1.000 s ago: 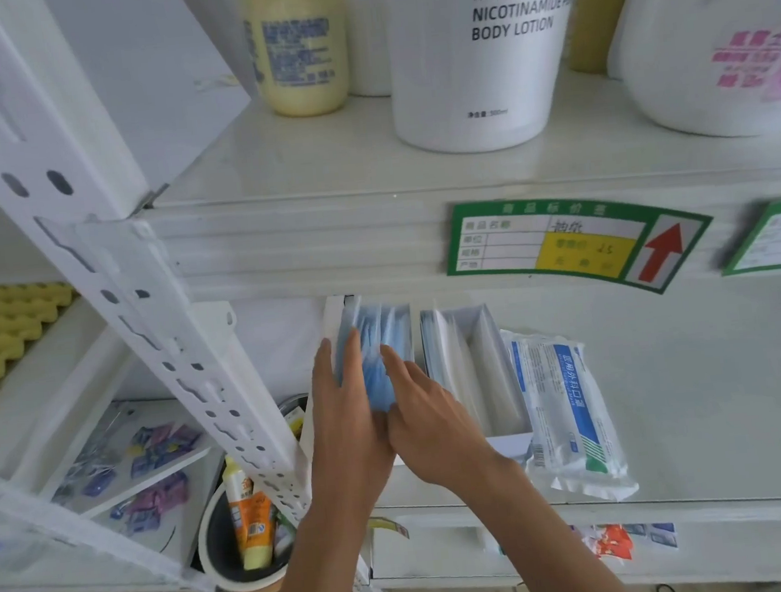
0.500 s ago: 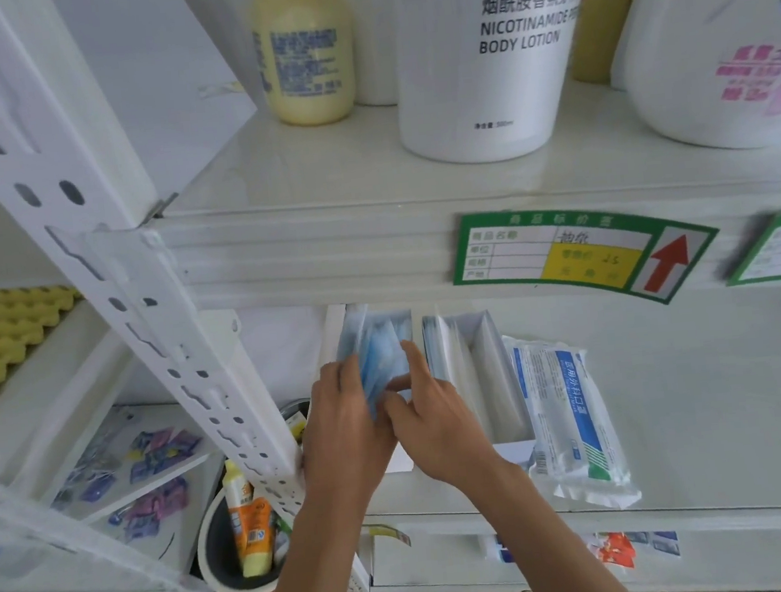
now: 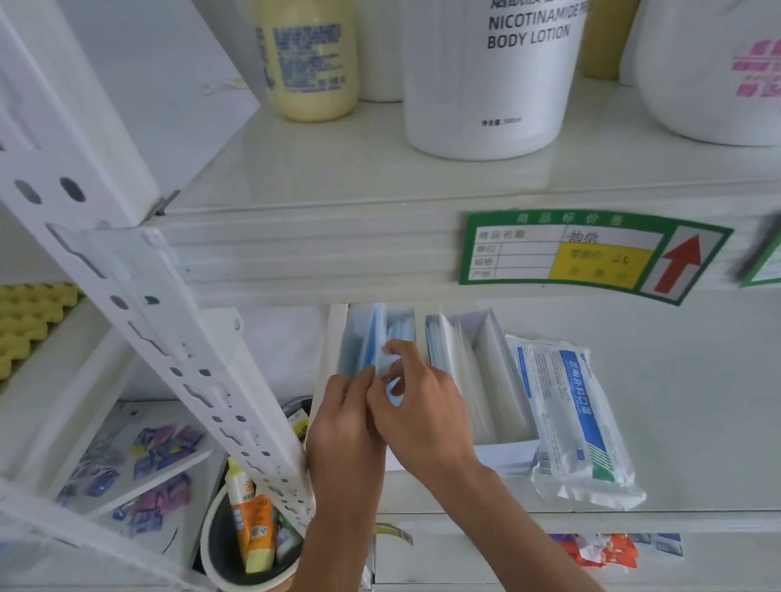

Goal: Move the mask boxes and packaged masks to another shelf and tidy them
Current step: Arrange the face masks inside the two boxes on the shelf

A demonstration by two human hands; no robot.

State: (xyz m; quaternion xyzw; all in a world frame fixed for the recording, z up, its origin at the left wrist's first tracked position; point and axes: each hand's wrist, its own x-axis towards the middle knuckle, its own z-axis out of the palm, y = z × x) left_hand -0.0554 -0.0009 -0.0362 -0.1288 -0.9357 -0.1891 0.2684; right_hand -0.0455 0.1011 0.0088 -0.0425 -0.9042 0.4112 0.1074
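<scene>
Two open white mask boxes stand side by side on the middle shelf (image 3: 723, 407). The left box (image 3: 338, 329) holds upright blue packaged masks (image 3: 374, 340). The right box (image 3: 486, 372) holds pale wrapped masks. A flat packaged mask (image 3: 576, 416) in clear wrap with a blue stripe lies to the right of the boxes. My left hand (image 3: 342, 429) and my right hand (image 3: 419, 412) meet at the front of the left box, their fingertips pinching the blue masks. The box's front is hidden behind my hands.
The shelf above carries a yellow bottle (image 3: 307, 46), a large white body lotion bottle (image 3: 494, 52) and another white jug (image 3: 726, 39). A perforated white upright (image 3: 164, 346) slants at left. Lower left stands a tub (image 3: 243, 567) with tubes. Price labels (image 3: 589, 252) hang on the shelf edge.
Both hands have slid back toward me along the blue masks, and their fingers have curled from flat against the stack into a pinch. The view has dropped slightly.
</scene>
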